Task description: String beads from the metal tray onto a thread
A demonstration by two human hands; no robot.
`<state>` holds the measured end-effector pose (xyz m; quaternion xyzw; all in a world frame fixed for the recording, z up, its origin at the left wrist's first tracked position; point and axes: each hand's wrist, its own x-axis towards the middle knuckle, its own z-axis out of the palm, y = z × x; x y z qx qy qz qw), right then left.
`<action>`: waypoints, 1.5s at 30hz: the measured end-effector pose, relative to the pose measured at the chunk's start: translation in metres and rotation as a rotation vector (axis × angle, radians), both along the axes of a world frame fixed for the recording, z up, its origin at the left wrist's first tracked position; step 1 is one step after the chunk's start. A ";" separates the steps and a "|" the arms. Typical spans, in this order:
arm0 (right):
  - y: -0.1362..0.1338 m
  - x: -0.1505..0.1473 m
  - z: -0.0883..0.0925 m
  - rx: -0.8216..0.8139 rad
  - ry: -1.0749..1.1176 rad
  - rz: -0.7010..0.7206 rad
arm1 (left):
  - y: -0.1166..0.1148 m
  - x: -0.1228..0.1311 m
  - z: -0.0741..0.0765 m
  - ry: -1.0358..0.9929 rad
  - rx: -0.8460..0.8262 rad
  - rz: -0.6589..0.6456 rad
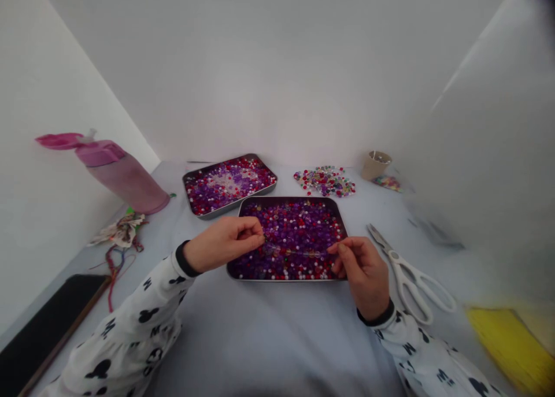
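Above a dark-rimmed metal tray point(288, 200) full of purple, red and white beads, my left hand point(223, 244) and my right hand point(362, 270) face each other. Between them runs a thin beaded string point(295, 251), pinched at each end by thumb and fingertips. A few small beads show on the string, which sags slightly just above the tray's beads. Neither hand appears to touch the loose beads. The fingers hide the string's ends, so I cannot see how they finish.
A second bead tray point(225, 203) stands behind. To the right lie white-handled scissors point(410, 278), a loose bead pile point(324, 181) and a small cup point(375, 164). To the left are a pink bottle point(124, 177), a fabric scrap point(119, 232) and a black slab point(47, 327).
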<state>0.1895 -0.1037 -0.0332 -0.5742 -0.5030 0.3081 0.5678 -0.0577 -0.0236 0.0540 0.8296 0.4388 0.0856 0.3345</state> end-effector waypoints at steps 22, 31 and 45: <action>-0.001 0.000 0.002 -0.008 -0.111 0.041 | 0.005 -0.012 -0.004 0.118 -0.139 -0.159; 0.000 0.002 -0.001 0.006 -0.296 0.059 | 0.004 -0.004 -0.018 0.237 0.068 -0.165; -0.002 -0.001 -0.007 0.146 -0.557 0.081 | -0.017 0.019 -0.004 0.304 0.440 -0.110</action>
